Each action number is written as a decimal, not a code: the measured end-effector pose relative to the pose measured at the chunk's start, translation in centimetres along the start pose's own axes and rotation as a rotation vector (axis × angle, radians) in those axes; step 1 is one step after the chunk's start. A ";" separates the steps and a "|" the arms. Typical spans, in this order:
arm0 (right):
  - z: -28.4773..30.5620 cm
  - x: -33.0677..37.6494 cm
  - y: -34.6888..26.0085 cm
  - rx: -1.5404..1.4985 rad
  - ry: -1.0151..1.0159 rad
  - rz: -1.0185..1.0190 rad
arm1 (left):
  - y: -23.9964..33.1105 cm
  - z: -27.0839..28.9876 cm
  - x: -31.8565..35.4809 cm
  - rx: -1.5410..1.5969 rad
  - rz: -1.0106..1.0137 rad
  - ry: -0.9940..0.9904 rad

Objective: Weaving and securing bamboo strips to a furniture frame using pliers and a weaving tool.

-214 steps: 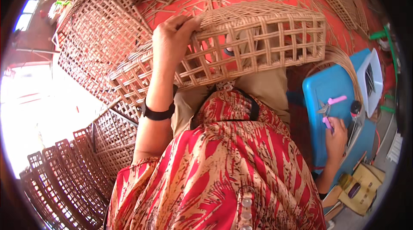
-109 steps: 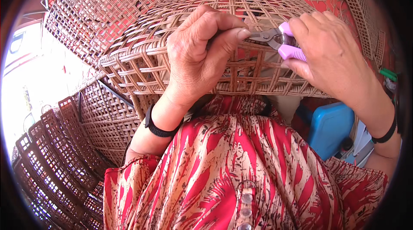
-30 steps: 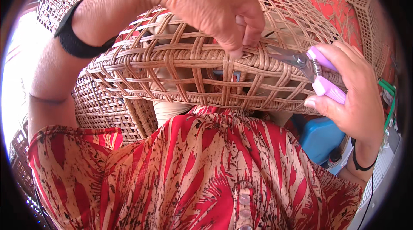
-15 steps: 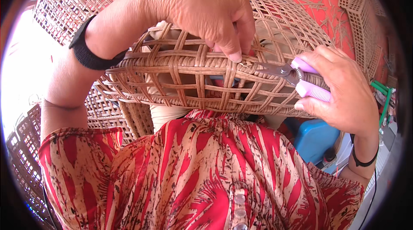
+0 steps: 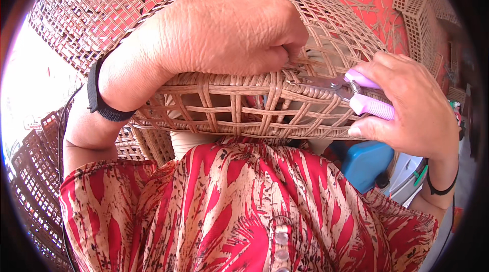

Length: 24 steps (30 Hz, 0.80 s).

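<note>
An open-weave brown wicker piece lies across in front of me, its thick wrapped rim running left to right. My left hand bends over this rim from the far side, with its fingers curled in at the weave just left of the blades. Its fingertips are mostly hidden, so what they pinch does not show. Purple-handled snips rest in my right hand, between the thumb and the fingers. Their dark blades point left and lie against the rim, close to the left fingers.
Woven panels stand at the far left, and lattice pieces at the far right. Cut strips litter the red floor behind the wicker. A blue plastic object sits below my right hand. Another dark woven piece is at lower left.
My left hand has turned and its fingers have curled in farther, with the wrist lower over the rim. My right hand and the snips have hardly moved.
</note>
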State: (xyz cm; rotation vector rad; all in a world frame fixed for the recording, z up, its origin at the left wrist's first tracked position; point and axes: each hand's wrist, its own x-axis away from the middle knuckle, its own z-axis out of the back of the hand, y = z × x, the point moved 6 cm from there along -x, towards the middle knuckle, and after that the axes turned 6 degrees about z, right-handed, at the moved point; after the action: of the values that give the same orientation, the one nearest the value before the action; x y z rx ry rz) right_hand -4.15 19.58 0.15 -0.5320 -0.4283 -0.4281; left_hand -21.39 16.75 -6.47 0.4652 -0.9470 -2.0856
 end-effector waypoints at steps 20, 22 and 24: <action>1.3 -4.5 -0.3 0.119 -0.280 0.015 | -2.1 -0.3 0.5 -0.050 0.018 -0.038; 1.6 -4.3 -0.5 0.153 -0.231 -0.003 | -2.0 -0.2 0.5 -0.046 0.018 -0.044; 1.4 -4.2 -0.2 0.117 -0.223 0.013 | -1.8 -0.1 0.5 -0.043 0.017 -0.049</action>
State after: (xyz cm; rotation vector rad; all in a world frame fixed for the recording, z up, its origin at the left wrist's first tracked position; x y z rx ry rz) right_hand -8.11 21.38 -0.75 -0.4702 -0.6600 -0.3296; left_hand -22.58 17.05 -7.95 0.3838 -0.9296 -2.1064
